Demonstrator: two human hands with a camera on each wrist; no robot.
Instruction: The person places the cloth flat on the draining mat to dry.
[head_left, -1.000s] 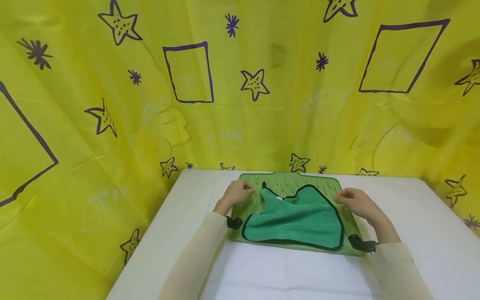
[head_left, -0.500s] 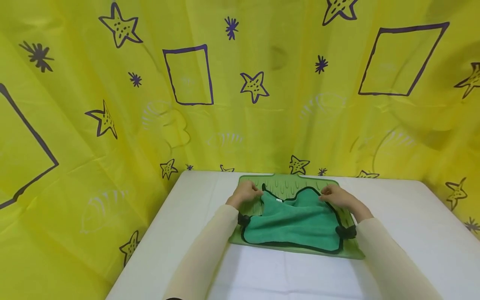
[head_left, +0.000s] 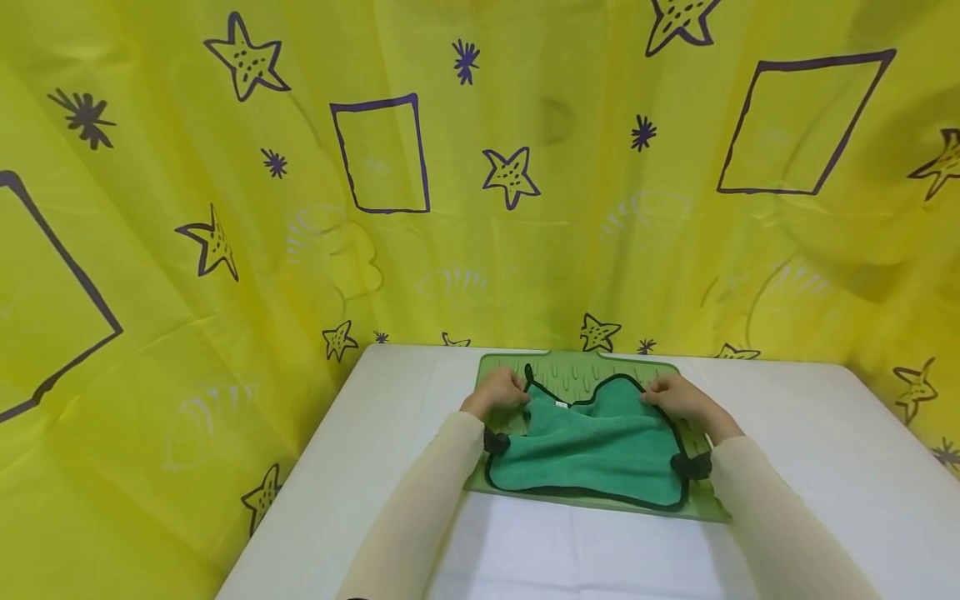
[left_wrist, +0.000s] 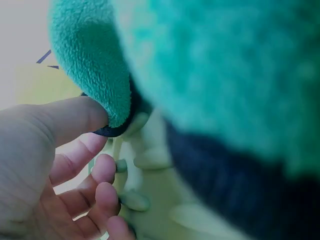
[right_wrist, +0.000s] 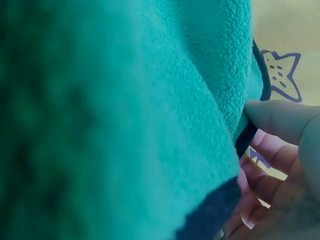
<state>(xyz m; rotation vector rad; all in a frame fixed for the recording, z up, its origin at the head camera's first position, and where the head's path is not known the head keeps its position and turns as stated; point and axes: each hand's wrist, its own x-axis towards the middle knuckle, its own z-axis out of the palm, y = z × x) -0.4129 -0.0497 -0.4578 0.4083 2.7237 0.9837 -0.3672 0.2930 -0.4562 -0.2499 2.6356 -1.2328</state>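
Yellow curtain (head_left: 465, 287) hangs behind the mat (head_left: 573, 375); the cloth (head_left: 592, 462) atop it looks soft, light, best taken by its edging (left_wrist: 200, 165), where left hand (head_left: 500, 392) and right hand (head_left: 681, 396) pinch.

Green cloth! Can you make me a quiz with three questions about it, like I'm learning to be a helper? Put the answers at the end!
1. Pick one: what colour is the edging of the cloth?
A) red
B) yellow
C) dark, nearly black

2. True or false: only the right hand is pinching the cloth.

3. Fill in the blank: on the table, the cloth lies on top of a green ____.

Key:
1. C
2. False; the left hand is pinching it too, near a corner.
3. mat
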